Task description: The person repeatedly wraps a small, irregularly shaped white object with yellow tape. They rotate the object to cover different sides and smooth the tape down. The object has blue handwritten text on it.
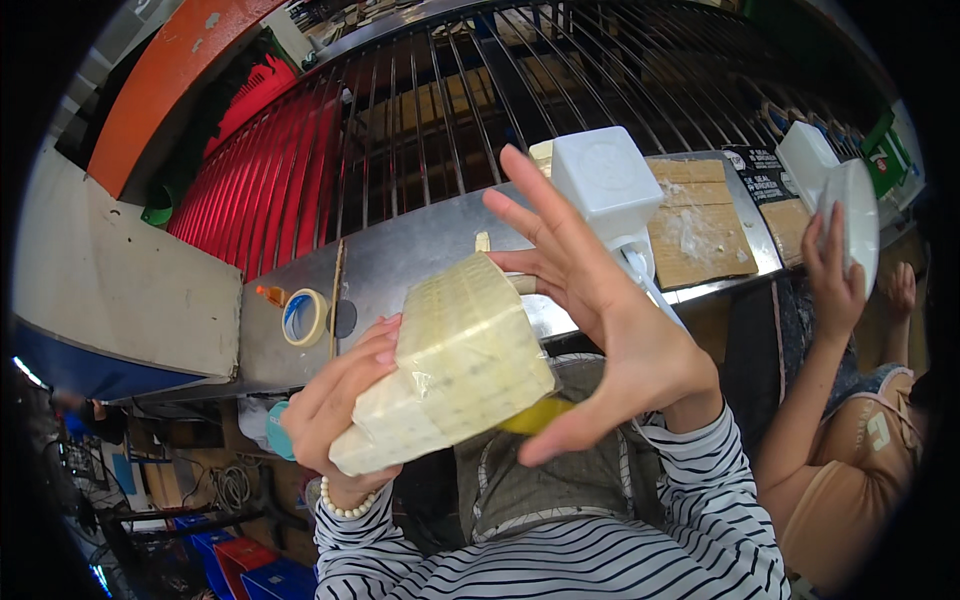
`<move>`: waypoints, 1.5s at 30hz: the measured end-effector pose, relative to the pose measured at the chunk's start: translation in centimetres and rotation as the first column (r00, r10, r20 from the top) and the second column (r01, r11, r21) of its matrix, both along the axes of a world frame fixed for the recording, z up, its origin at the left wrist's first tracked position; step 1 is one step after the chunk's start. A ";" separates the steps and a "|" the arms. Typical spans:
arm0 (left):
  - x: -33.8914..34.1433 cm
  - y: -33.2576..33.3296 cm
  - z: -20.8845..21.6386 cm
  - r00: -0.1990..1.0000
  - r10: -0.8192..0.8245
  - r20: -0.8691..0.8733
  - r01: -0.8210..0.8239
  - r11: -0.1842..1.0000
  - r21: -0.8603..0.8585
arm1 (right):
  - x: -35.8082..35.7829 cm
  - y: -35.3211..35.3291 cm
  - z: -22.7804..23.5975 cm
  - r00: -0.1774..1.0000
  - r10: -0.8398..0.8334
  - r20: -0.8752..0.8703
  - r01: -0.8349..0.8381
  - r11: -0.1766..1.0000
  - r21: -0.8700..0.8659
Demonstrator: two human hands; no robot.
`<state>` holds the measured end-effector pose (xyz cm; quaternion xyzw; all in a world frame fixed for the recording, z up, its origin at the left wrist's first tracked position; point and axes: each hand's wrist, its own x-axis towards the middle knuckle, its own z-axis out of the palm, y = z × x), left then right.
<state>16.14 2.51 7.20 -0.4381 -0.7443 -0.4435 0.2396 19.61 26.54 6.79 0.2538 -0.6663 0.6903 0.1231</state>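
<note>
My left hand [345,395] is closed round the near left side of a blocky bundle [450,370] covered in shiny cream tape. The bundle is tilted above the near edge of the metal bench, and what lies under the tape cannot be made out. My right hand [625,325] is at its right side, fingers and thumb spread wide. One or two of its fingers reach the bundle's far right edge; whether they touch it is unclear. Something yellow [538,414] shows just below the bundle. A short piece of cream tape [483,242] is on the bench behind it.
On the metal bench [400,242] are a tape roll [318,318], a thin wooden strip [336,290] and a small orange item [270,294]. A white box-shaped object [608,180] and a cardboard sheet [700,225] are right. Metal bars [415,130] run behind. A co-worker's hand [838,275] holds a white rounded piece [855,220].
</note>
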 end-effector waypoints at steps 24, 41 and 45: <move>-0.6 -1.5 1.3 0.949 0.315 -0.004 -0.308 0.931 0.196 | 1.5 -0.3 -1.6 0.972 -0.217 -0.094 0.211 0.975 -0.072; -1.1 -0.8 1.7 0.909 0.259 0.326 -0.398 0.767 0.503 | 4.3 -6.1 -2.0 0.821 -0.400 -0.408 0.490 0.859 0.145; -1.7 -0.1 1.1 0.888 0.374 0.265 -0.457 0.778 0.431 | 4.9 -5.8 -2.8 0.832 -0.474 -0.288 0.487 0.873 -0.030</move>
